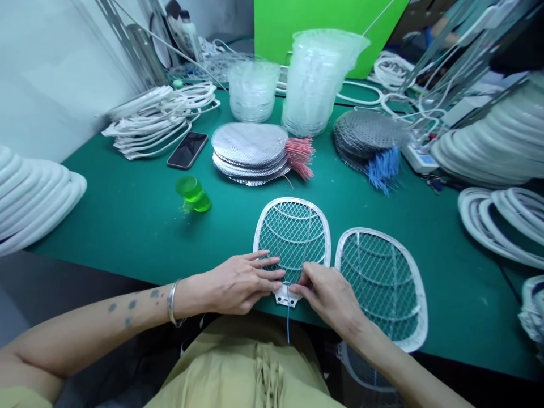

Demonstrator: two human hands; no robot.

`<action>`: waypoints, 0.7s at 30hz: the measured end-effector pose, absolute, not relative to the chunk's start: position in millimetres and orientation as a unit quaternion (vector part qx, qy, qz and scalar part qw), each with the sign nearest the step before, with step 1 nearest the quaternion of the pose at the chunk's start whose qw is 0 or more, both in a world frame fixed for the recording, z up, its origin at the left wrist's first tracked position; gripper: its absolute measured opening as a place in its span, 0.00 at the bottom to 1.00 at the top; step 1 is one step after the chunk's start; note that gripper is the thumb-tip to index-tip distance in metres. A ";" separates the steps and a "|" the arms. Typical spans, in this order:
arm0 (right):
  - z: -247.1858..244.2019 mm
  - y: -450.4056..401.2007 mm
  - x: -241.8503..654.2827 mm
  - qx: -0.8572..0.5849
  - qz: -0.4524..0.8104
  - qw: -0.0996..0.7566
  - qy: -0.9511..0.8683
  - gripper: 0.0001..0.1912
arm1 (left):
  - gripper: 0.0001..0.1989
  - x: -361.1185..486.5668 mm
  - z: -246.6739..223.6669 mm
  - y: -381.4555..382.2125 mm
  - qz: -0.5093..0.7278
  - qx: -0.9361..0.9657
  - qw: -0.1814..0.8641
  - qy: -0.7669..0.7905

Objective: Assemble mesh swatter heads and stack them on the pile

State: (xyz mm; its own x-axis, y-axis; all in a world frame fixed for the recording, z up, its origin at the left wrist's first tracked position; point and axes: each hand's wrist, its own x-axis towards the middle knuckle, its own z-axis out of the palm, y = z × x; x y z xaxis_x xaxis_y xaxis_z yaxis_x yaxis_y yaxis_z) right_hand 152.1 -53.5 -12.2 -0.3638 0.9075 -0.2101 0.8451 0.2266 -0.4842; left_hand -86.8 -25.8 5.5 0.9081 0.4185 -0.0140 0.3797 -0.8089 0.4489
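Observation:
A white oval frame with a mesh (pixel 292 209) lies on the green table in front of me, its narrow tab towards me. My left hand (pixel 244 280) rests on its lower left part, fingers stretched and spread. At the base of the mesh, my right hand (pixel 325 292) has thumb and fingers pinched near the tab; whatever is between the fingertips is too small to make out. A thin blue wire (pixel 288 326) hangs down from the tab over the table edge. Touching distance to the right lies a second meshed frame (pixel 382 272), partly behind my right forearm.
Beyond the frames sit mesh stacks with red wires (pixel 250 144) and blue wires (pixel 365 136), a phone (pixel 187 150) and a green container (pixel 194 194). Clear covers (pixel 312 79) stand behind. White frames are piled left (pixel 38 198) and right (pixel 497 136). A person's arm (pixel 444 28) shows far right.

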 end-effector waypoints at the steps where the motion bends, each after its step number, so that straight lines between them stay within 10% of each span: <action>1: -13.7 -53.0 151.9 -0.557 0.255 0.055 -0.789 0.14 | 0.19 -87.5 3.6 -24.9 0.040 0.945 0.245 0.213; 11: -21.2 -66.8 162.6 -0.562 0.221 0.139 -0.785 0.11 | 0.22 -99.1 -6.1 -14.8 0.086 0.906 0.314 0.271; 16: -39.1 -58.2 176.2 -0.563 0.057 0.088 -0.820 0.45 | 0.38 -87.8 -30.4 8.3 0.116 0.876 0.174 0.434; 21: -44.2 -41.7 180.0 -0.588 0.141 -0.069 -0.793 0.50 | 0.37 -88.3 -29.6 21.2 0.092 0.874 0.207 0.430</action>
